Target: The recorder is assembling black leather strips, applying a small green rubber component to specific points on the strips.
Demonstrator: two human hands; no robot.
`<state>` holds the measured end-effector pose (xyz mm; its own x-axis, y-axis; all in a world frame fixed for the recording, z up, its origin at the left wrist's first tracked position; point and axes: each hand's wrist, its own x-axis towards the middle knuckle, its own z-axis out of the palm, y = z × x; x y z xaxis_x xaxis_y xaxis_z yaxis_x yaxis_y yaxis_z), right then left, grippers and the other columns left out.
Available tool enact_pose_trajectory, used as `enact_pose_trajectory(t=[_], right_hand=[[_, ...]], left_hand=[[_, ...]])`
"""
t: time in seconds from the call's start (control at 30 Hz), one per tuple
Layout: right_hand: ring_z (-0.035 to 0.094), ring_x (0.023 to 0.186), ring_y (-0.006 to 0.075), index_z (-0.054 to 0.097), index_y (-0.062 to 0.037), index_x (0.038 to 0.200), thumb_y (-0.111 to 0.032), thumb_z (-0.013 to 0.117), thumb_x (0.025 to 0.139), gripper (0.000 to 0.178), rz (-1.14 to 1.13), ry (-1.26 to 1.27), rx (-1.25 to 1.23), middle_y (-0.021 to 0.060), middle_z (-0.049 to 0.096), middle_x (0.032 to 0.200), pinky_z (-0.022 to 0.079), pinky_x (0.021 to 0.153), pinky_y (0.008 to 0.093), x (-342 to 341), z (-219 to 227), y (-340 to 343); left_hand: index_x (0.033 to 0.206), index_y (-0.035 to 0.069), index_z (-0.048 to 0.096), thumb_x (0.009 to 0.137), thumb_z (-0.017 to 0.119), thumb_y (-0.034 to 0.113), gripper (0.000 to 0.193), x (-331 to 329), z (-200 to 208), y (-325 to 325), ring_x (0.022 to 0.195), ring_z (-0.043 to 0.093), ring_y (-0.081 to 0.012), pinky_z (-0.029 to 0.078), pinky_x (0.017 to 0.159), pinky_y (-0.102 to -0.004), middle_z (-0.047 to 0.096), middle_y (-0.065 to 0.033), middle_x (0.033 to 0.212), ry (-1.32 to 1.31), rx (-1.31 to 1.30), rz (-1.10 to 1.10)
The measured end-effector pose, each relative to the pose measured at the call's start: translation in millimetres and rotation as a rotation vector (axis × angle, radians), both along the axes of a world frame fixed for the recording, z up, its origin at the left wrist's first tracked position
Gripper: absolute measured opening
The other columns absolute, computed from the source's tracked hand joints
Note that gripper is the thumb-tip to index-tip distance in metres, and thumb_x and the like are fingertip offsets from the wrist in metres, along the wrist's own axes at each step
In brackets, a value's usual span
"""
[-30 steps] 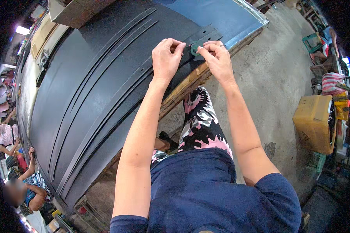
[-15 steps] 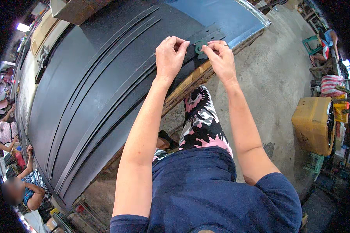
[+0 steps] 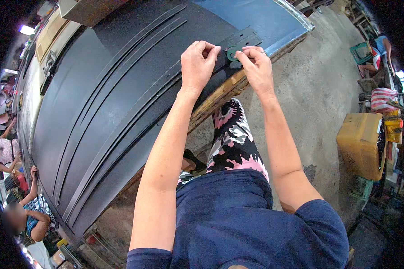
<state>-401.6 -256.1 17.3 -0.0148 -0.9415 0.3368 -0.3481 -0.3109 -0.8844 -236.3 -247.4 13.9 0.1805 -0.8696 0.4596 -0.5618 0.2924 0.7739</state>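
Observation:
My right hand (image 3: 257,69) pinches a small green ring-shaped roll (image 3: 232,53), which looks like a roll of tape, between thumb and fingers above the dark table. Just left of it, my left hand (image 3: 199,65) is closed in a pinch, thumb against fingertips; whatever sits between them is too small to make out. Beneath the roll lies the wide end of a dark strap (image 3: 243,36) with small holes in it. Long, thin black strips (image 3: 121,121), some with a stitched line, stretch away to the left across the tabletop.
The dark table (image 3: 63,134) has a wooden edge (image 3: 220,94) close to my legs. A box (image 3: 87,11) stands at its far left. On the floor to the right is a taped brown carton (image 3: 359,143). Other people sit at the far left and far right.
Both hands and the green roll have shifted very slightly to the right. The grips look the same, and the strips lie as before.

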Motion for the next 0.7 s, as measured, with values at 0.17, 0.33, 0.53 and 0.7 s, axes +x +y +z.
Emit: enact_pose_trajectory(t=[0.17,0.33,0.53,0.7], right_hand=[[0.058,0.07,0.0161,0.067,0.0045,0.08,-0.018,0.07,0.083,0.023,0.033,0.038,-0.015,0.0128,0.063,0.092,0.048,0.065,0.0282,-0.7,-3.3,-1.6],[0.059,0.07,0.0171,0.067,0.005,0.08,-0.018,0.07,0.083,0.024,-0.009,0.001,0.025,0.0135,0.063,0.091,0.049,0.066,0.0289,2.5,-0.3,-0.8],[0.06,0.072,0.018,0.067,0.0051,0.081,-0.018,0.071,0.083,0.024,0.016,0.052,-0.012,0.0142,0.063,0.093,0.05,0.067,0.0293,2.6,-2.6,-2.7],[0.06,0.073,0.0179,0.067,0.0052,0.08,-0.017,0.071,0.083,0.023,0.035,0.08,-0.024,0.015,0.062,0.096,0.05,0.067,0.0287,3.5,0.0,-1.5]], left_hand=[[0.085,-0.002,0.069,0.087,0.071,0.016,0.018,0.6,-0.7,-0.1,0.063,0.066,-0.0134,0.051,0.059,-0.0266,0.067,-0.0089,0.076,0.004,-0.004,0.003],[0.085,-0.002,0.069,0.086,0.071,0.017,0.019,1.0,1.7,1.1,0.063,0.066,-0.0142,0.051,0.06,-0.0273,0.067,-0.0092,0.076,-0.003,-0.005,0.001],[0.084,-0.001,0.069,0.086,0.071,0.018,0.019,0.3,2.0,0.6,0.063,0.066,-0.0147,0.051,0.06,-0.0276,0.067,-0.0095,0.077,-0.022,-0.009,0.004],[0.084,-0.001,0.069,0.086,0.071,0.018,0.02,0.2,2.7,0.7,0.062,0.066,-0.0148,0.051,0.06,-0.0279,0.068,-0.0096,0.077,-0.027,-0.008,0.006]])
